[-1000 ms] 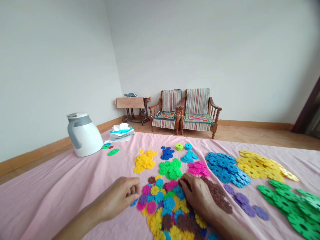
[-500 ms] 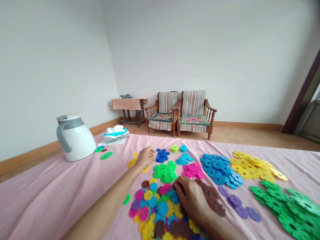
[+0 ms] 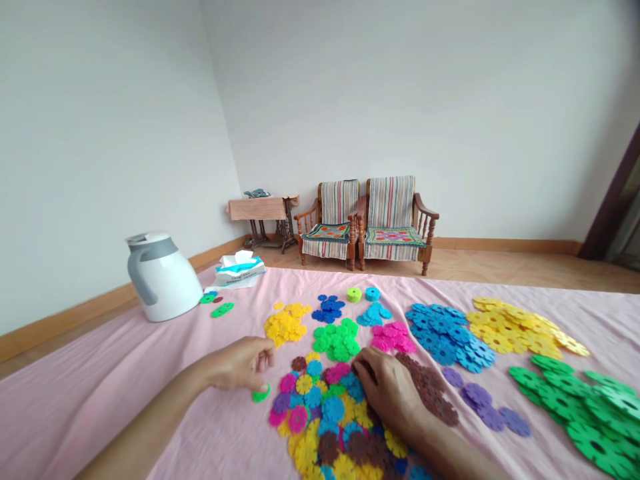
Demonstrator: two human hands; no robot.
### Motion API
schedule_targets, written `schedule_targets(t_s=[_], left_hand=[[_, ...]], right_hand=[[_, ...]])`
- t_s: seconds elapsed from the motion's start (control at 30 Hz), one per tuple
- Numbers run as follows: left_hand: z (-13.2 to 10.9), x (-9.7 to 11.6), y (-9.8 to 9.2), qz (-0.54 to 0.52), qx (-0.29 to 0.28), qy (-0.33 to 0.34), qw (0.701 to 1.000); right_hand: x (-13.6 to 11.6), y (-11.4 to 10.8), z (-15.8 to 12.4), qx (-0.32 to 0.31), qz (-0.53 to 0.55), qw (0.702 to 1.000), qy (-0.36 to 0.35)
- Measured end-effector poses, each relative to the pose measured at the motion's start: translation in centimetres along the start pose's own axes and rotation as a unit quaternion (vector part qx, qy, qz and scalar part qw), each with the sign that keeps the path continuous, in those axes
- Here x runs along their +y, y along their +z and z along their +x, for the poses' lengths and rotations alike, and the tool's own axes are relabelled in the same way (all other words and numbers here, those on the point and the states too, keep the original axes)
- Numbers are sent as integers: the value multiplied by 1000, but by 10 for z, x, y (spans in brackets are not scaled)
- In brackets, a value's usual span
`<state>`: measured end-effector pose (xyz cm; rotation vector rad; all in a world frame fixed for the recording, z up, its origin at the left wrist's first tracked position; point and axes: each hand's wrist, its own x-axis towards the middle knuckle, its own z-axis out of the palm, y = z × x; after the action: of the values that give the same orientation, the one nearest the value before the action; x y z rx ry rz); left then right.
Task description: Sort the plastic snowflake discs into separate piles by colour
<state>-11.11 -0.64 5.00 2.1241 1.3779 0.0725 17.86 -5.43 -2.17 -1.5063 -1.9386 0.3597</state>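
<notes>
My left hand [image 3: 245, 363] hovers low over the cloth, thumb apart from the loosely curled fingers, with nothing visible in it. Its thumb tip is at a lone green snowflake disc [image 3: 260, 394]; whether they touch I cannot tell. My right hand [image 3: 389, 383] rests at the right edge of a mixed pile of snowflake discs [image 3: 314, 398], its fingers curled together and their tips hidden. Beyond the hands lie sorted heaps: yellow discs [image 3: 286, 325], dark blue discs [image 3: 329, 309], bright green discs [image 3: 336, 340] and pink discs [image 3: 393, 337]. Brown discs [image 3: 431, 390] sit beside my right hand.
Larger blue discs [image 3: 445, 333], yellow discs [image 3: 520, 327], green discs [image 3: 595, 407] and purple discs [image 3: 487, 403] spread to the right. A white and grey jug [image 3: 167, 280] and a tissue pack [image 3: 241, 268] stand at the left of the pink cloth [image 3: 175, 373]. Two wooden armchairs [image 3: 393, 213] stand behind.
My left hand has come back from between the yellow and dark blue heaps to the lone green disc, its fingers loosening. My right hand stays at the mixed pile. The view has shifted slightly.
</notes>
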Motion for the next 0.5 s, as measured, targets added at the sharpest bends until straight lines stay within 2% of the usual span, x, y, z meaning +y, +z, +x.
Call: schedule_targets(t_s=[0.2, 0.33, 0.5], left_hand=[[-11, -5, 12, 2, -3, 11, 1000], [-11, -8, 13, -28, -2, 37, 999], [6, 8, 19, -140, 24, 42, 989]], right_hand=[[1, 1, -1, 0, -4, 1000, 0], [0, 1, -1, 2, -4, 1000, -3], [1, 1, -1, 0, -1, 1000, -5]])
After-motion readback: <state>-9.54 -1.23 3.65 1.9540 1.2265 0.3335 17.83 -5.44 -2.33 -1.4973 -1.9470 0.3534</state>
